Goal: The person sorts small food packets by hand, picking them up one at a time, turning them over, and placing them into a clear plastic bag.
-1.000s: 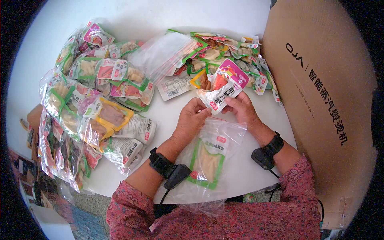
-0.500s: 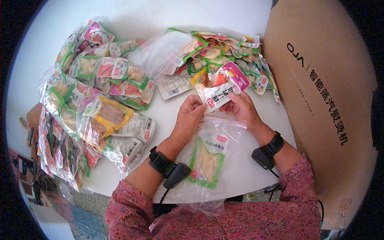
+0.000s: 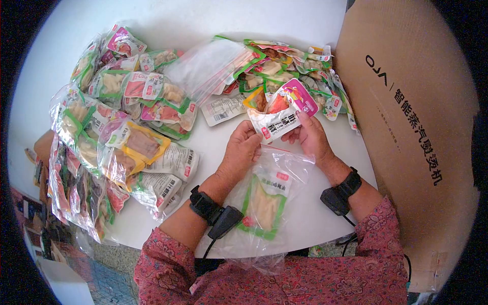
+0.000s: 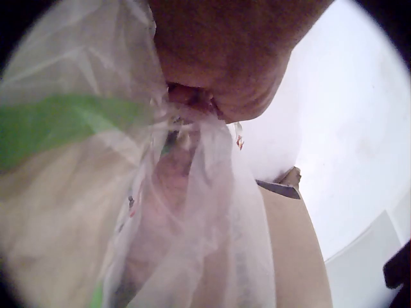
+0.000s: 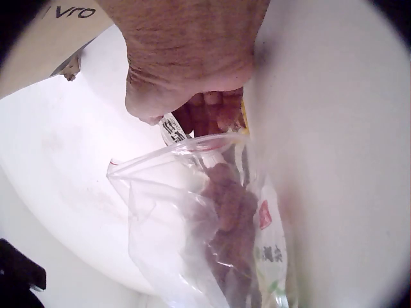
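A clear zip bag (image 3: 292, 165) hangs below both hands, its red-lined mouth near the fingers. Inside it is a green-edged food packet (image 3: 264, 206). My left hand (image 3: 240, 150) pinches the bag's mouth at its left corner, with the thumb by the lower corner of a white-and-purple food packet (image 3: 277, 121). That packet is held tilted above the bag by my right hand (image 3: 314, 138), thumb on its front. A yellow-edged packet (image 3: 255, 100) shows behind its left side. In the right wrist view the bag's mouth (image 5: 186, 146) lies just under the curled fingers.
Heaped filled bags of packets (image 3: 109, 137) cover the left of the table. At the back lie a stack of clear zip bags (image 3: 201, 66) and a pile of loose packets (image 3: 305, 66). A large cardboard box (image 3: 406, 152) stands along the right edge.
The white-and-purple packet has turned flatter to view, with its print showing more fully. My right thumb has shifted along it to the right, and the left hand has risen slightly.
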Tool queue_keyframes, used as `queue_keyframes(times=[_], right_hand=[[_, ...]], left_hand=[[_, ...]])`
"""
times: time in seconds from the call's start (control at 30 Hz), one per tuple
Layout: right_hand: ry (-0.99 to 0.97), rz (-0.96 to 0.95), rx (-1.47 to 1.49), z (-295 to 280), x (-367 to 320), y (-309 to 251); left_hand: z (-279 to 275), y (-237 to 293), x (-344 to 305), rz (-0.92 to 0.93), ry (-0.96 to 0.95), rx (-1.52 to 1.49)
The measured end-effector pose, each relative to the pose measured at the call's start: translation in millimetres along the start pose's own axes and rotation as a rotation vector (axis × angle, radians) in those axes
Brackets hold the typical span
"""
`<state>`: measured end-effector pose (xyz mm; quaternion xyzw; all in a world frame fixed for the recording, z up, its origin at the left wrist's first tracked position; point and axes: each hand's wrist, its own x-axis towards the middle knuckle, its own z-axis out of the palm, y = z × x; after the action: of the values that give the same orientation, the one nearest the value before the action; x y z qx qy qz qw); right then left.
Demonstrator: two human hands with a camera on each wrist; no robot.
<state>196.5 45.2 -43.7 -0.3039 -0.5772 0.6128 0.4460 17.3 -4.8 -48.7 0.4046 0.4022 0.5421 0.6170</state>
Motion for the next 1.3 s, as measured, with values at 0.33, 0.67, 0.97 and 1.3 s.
queue_keyframes(times=[0.33, 0.67, 0.97, 1.3], right_hand=[[0.085, -0.017, 0.044, -1.6, 1.7, 3.3], [0.081, -0.031, 0.048, -1.7, 2.3, 3.8], [0.072, -0.038, 0.035, -1.6, 2.1, 4.1], [0.033, -0.015, -0.017, -5.8, 1.2, 4.3]], left_hand=[[-0.3, 2.9, -0.4, 0.058, -0.023, -0.046], [-2.7, -1.5, 1.8, 0.112, -0.087, -0.037], [-1.1, -1.4, 1.5, 0.118, -0.066, -0.04], [-1.1, 4.1, 1.3, 0.05, 0.035, -0.087]])
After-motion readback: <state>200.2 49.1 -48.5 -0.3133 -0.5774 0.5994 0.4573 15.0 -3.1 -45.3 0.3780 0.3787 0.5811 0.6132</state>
